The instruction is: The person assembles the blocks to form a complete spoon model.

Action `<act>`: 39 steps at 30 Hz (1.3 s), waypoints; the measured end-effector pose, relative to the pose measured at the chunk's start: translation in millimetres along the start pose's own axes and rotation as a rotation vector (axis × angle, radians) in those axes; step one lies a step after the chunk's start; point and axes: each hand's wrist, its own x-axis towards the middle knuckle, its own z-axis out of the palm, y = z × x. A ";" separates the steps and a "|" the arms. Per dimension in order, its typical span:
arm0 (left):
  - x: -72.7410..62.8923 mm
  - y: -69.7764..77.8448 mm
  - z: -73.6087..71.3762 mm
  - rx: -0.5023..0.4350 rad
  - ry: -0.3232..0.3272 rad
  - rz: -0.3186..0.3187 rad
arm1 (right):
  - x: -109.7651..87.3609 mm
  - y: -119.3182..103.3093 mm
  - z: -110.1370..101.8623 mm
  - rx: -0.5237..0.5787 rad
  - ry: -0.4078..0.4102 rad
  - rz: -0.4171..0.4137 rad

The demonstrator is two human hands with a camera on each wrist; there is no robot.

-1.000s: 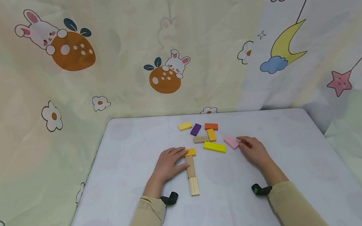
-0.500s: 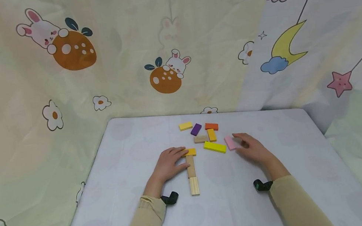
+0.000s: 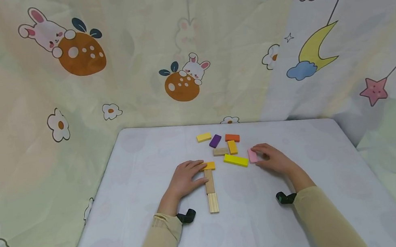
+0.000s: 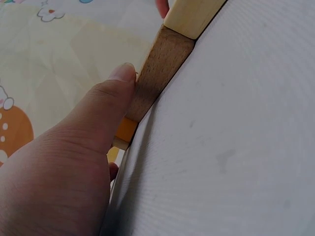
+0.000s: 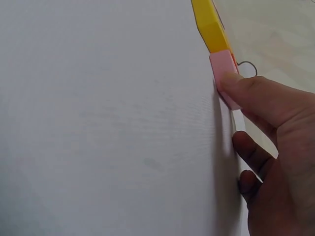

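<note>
Two hands, well apart, over a white table; tan sleeves on both forearms, angled inward from the near edge. Left hand: palm down, fingers extended, fingertips on the left end of an orange block, thumb touching the left side of a brown wooden block; nothing gripped. Pale wooden block: end to end with the brown one, nearer the person. Right hand: bent inward, thumb and forefinger pinching a pink block, other fingers curled beneath. Pink block: upright lengthwise in the head view, just right of a bright yellow block.
</note>
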 end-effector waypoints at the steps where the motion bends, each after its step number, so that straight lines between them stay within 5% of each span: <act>1: 0.1 0.1 0.0 0.001 -0.001 0.000 | -0.2 0.9 0.8 -0.004 0.005 0.001; 13: 1.0 -0.9 2.1 0.005 0.005 0.000 | -11.5 0.9 4.9 0.046 0.147 0.013; 23: 1.0 -1.2 2.1 0.003 0.007 0.000 | -27.3 -14.8 1.1 0.041 0.172 -0.003; 32: 1.5 -2.3 3.5 0.010 -0.015 -0.013 | -39.6 -36.2 14.7 0.033 0.202 -0.135; 39: 0.9 -0.8 2.1 0.005 -0.011 -0.015 | -58.5 -64.3 44.6 0.033 0.189 -0.254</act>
